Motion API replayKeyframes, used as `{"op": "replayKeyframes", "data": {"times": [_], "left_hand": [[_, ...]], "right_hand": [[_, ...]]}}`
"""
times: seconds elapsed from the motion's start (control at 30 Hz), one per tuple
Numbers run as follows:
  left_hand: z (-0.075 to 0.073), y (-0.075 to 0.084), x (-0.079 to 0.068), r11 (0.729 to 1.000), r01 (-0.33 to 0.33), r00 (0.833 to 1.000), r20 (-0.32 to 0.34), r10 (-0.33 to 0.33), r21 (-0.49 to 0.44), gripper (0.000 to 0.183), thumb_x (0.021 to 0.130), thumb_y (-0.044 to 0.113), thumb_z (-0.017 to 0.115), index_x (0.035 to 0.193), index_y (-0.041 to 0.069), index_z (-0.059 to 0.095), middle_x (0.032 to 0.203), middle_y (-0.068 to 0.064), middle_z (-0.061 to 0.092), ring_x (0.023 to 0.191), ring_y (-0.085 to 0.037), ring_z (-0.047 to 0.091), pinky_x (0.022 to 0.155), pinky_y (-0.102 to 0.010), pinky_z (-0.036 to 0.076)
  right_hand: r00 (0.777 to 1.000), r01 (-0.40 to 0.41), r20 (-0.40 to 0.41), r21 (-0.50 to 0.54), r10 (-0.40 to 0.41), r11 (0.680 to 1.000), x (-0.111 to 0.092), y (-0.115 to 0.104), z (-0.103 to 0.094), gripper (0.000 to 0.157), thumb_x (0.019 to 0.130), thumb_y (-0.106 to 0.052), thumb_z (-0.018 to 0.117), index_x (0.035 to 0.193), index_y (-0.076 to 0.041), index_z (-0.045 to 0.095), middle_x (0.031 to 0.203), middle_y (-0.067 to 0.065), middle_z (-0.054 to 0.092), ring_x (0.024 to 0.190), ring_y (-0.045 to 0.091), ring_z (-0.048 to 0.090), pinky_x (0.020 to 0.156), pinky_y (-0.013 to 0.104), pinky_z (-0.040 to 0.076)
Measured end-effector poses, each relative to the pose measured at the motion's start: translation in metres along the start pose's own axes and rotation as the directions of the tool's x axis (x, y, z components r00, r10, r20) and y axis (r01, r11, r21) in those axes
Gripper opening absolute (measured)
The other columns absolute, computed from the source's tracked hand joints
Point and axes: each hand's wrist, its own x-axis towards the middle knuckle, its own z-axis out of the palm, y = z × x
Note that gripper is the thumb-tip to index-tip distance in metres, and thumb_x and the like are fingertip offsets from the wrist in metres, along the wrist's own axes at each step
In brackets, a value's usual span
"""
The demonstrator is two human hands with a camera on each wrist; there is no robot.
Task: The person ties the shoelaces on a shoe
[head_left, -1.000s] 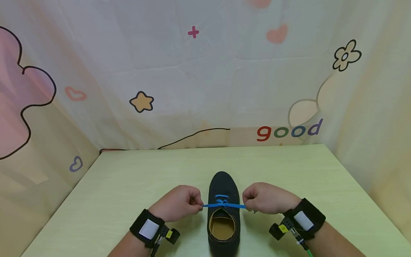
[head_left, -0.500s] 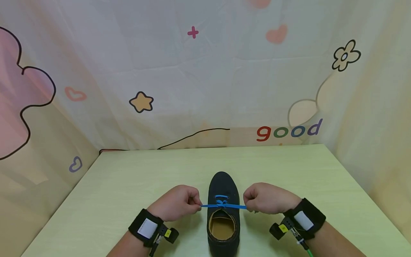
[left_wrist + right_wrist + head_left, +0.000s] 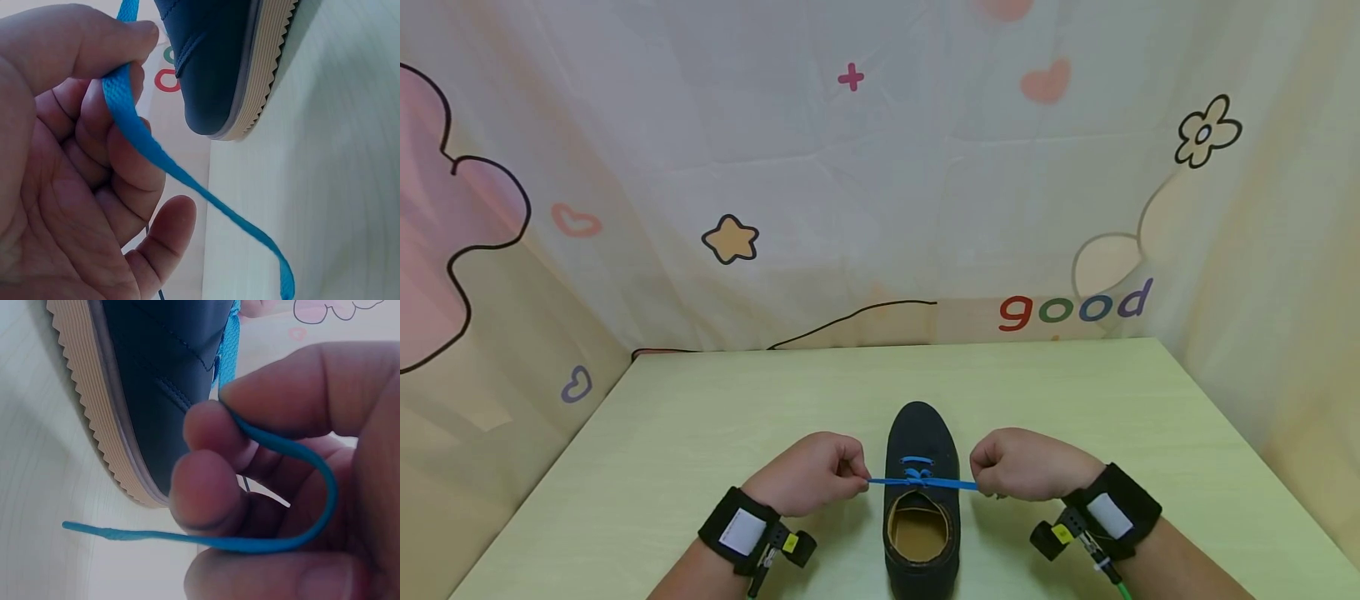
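A dark shoe (image 3: 921, 429) with a pale ridged sole stands with its toe away from me in the head view. Its blue shoelace (image 3: 955, 483) is crossed at the throat and stretched out level to both sides. On the left, my left hand (image 3: 812, 477) pinches one end between thumb and index finger; in the left wrist view that lace tail (image 3: 206, 197) hangs down past the palm. My right hand (image 3: 1033, 467) pinches the other end. Its tail (image 3: 328, 481) curves behind the curled fingers in the right wrist view and comes out free.
The shoe stands on a light green table (image 3: 760, 400), near its front edge. A printed curtain (image 3: 880, 208) hangs behind the table and at both sides. Both wrists wear black straps (image 3: 741, 532) with small cameras.
My hands have drawn slightly apart, the left one leftward and the right one rightward. A little more blue lace shows stretched on each side. The shoe has hardly moved.
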Motion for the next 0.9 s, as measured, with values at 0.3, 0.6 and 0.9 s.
{"op": "replayKeyframes", "data": {"times": [0.3,0.6,0.9], "left_hand": [[-0.0001,-0.0020,0.0006,1.000,0.004,1.000,0.003,-0.004,0.006,0.015,0.091,0.016,0.070,0.080,0.024,0.066,0.073,-0.002,0.069,0.055,-0.011,0.045,0.048,-0.024,0.034],[-0.0014,-0.0017,0.0001,1.000,0.008,1.000,0.008,-0.008,0.008,0.014,0.092,0.015,0.070,0.080,0.024,0.066,0.072,-0.001,0.068,0.056,-0.012,0.045,0.049,-0.024,0.035],[-0.0027,-0.0014,0.0003,1.000,0.002,1.000,0.015,-0.003,0.017,0.015,0.091,0.016,0.070,0.080,0.024,0.065,0.067,0.006,0.063,0.056,-0.011,0.044,0.049,-0.024,0.034]], "right_hand": [[1.000,0.002,-0.001,-0.014,-0.002,1.000,-0.0021,-0.0012,-0.0019,0.018,0.082,-0.005,0.057,0.066,-0.012,0.062,0.059,-0.007,0.047,0.051,0.014,0.037,0.049,0.028,0.028],[1.000,-0.019,0.003,-0.016,0.019,1.000,-0.0015,0.0000,-0.0045,0.017,0.084,-0.006,0.058,0.069,-0.009,0.064,0.061,-0.006,0.050,0.054,0.015,0.039,0.051,0.029,0.030],[0.999,-0.031,0.012,-0.016,0.032,0.999,-0.0030,-0.0002,-0.0050,0.016,0.085,-0.006,0.060,0.069,-0.011,0.064,0.061,-0.006,0.049,0.055,0.015,0.040,0.051,0.030,0.029]]}}
